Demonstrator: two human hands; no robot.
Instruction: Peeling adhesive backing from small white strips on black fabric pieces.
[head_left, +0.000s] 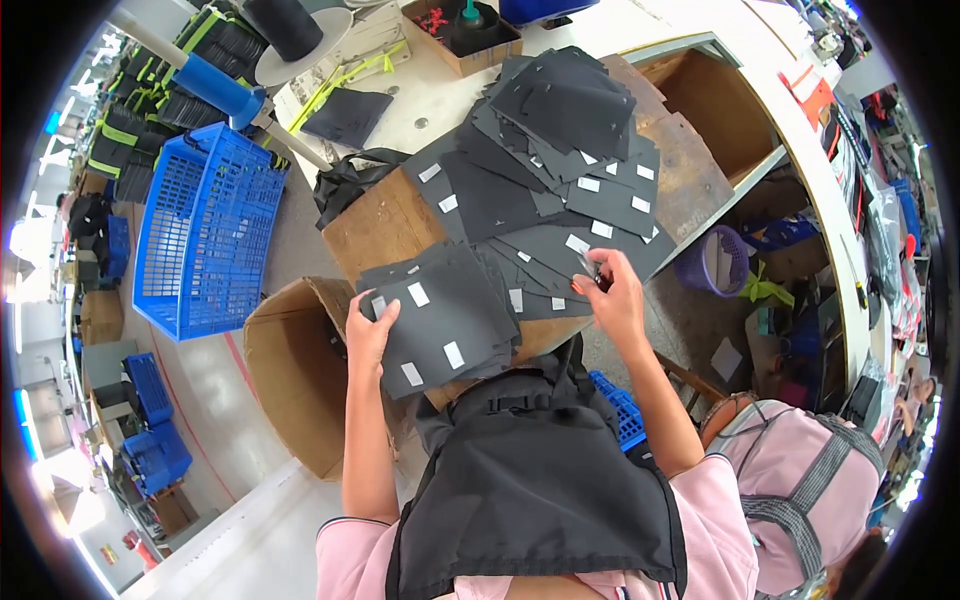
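Note:
My left hand [370, 328] grips the left edge of a stack of black fabric pieces [455, 312], its thumb on top beside a small white label. Several white labels [453, 355] show on that stack. Over the right side of the work surface, my right hand [617, 300] is closed around small thread snips [590, 264], mostly hidden by the fingers, with a shiny tip pointing up and left. Just left of that hand, more black pieces with white labels [540, 262] lie fanned out. Beyond them rises a taller, uneven pile of black pieces [565, 105].
A brown cardboard box [290, 370] stands open at the left of the wooden board [385, 228]. Farther left is a blue plastic crate [205, 240]. A white table [425, 90] lies behind, with a small box [465, 50] on it. A purple basket [712, 262] sits lower right.

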